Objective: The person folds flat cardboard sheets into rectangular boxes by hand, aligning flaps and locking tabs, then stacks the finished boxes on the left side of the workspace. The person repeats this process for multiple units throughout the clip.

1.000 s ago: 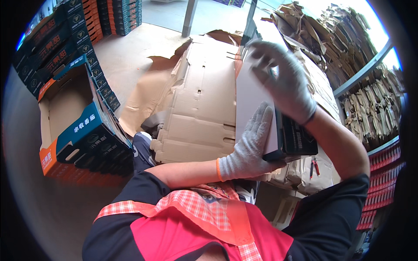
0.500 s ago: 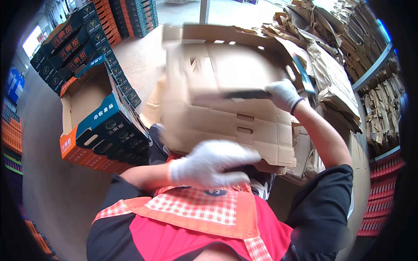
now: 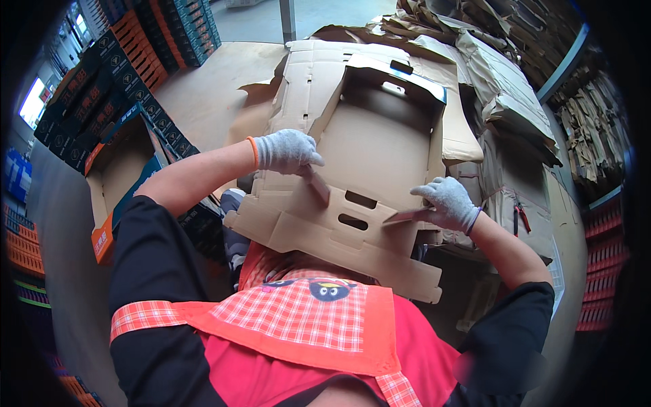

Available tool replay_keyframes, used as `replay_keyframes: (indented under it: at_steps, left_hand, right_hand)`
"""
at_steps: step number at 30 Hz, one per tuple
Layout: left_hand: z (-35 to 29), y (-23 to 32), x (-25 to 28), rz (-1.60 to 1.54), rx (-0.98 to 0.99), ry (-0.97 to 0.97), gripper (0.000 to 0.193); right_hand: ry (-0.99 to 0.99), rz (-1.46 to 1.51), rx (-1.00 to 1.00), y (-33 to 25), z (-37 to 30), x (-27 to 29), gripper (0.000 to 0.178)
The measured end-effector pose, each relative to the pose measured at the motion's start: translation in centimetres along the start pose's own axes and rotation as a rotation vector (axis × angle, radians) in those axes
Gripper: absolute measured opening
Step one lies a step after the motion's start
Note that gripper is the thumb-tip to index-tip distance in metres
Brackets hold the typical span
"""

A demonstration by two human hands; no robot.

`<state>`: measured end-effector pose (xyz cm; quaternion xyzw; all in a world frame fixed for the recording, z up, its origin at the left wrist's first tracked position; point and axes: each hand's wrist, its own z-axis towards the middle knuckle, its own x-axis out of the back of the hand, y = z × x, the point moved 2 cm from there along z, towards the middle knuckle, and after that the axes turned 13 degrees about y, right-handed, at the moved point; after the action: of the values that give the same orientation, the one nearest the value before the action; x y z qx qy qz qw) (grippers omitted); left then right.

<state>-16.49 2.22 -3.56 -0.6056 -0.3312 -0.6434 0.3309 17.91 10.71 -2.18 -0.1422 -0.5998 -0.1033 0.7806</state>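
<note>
In front of me lies a partly folded brown cardboard box [image 3: 380, 139], its far end and side walls standing up. Its near end panel [image 3: 352, 230], with two slots, lies flat toward me. My left hand [image 3: 288, 152], in a grey-white knit glove, is closed on a small raised flap [image 3: 317, 186] at the box's near left corner. My right hand [image 3: 446, 203], gloved alike, pinches the matching flap [image 3: 405, 216] at the near right corner. Under the box is a pile of flat cardboard blanks [image 3: 308, 81].
At the left stands a stack of folded teal and orange boxes [image 3: 102, 237], with taller dark stacks [image 3: 85, 95] behind. Bundles of brown cardboard [image 3: 505, 88] fill the right side. Red-handled pliers [image 3: 521, 216] rest against a bundle. A metal post [image 3: 287, 20] rises at the far side.
The blurred cardboard has become a box with raised far and side walls, lying before me. My left hand has moved up and away from my chest onto a flap; my right hand has come nearer.
</note>
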Motion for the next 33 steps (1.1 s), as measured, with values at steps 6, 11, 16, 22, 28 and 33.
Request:
replay_keyframes:
  at_steps: [6, 11, 16, 22, 28, 33]
  left_hand:
    - [-1.9, 2.9, 4.2, -0.198, 0.179, 0.631, 0.024]
    - [-7.0, 11.0, 6.3, -0.646, 0.142, -0.235, 0.095]
    - [-8.4, 11.9, 6.6, -1.067, 0.194, -0.842, 0.084]
    - [-8.6, 1.5, 1.3, -0.158, 0.382, 0.264, 0.051]
    - [-4.9, 2.5, -7.1, -1.390, 0.835, 1.019, 0.055]
    - [-2.3, 7.6, -6.8, -1.907, 1.000, 1.358, 0.066]
  right_hand:
    - [0.681, 0.204, -0.146, 2.8, 1.9, 3.7, 0.024]
    - [-0.394, 0.420, -0.312, -4.3, -0.1, 5.5, 0.045]
    - [-1.064, 0.597, -0.150, -7.6, -2.3, 4.7, 0.064]
    - [0.081, 0.286, -0.180, 0.5, 0.2, 1.2, 0.079]
    - [0.609, 1.253, -0.935, 4.4, 0.7, -8.6, 0.061]
    - [0.587, 1.615, -1.185, 7.4, -0.2, -4.9, 0.020]
